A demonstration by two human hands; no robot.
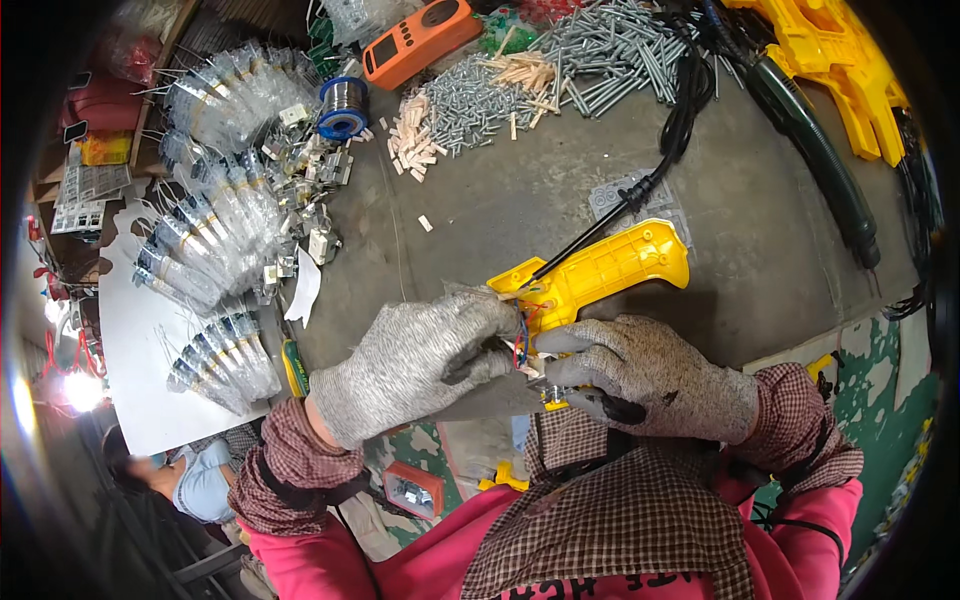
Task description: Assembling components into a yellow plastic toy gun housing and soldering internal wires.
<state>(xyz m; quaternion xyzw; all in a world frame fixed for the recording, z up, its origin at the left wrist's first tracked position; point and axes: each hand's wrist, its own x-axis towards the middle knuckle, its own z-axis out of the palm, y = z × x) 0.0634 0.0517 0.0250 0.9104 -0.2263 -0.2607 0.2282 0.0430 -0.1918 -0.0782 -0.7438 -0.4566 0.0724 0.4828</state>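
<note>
A yellow plastic tool-handle housing [610, 267], its ribbed inside facing up, lies in front of me with a black power cord [580, 245] running into it. Red and blue wires [521, 335] show at its near end, between my hands. My left hand [425, 355], in a grey knit glove, pinches at these wires; its fingertips are partly hidden. My right hand [655, 380], gloved the same way, is closed around a small metal-and-white part [540, 372] just below the housing. A bit of yellow plastic [554, 398] shows under that part.
Bagged components [215, 230] fan out at left beside small metal parts [318, 160]. A solder spool [343, 108], orange meter [422, 40], screws [610, 50] and wooden-looking pegs [412, 138] sit at the back. A dark green corded tool [815, 160] and yellow housings [845, 60] lie right. Another person [200, 480] sits lower left.
</note>
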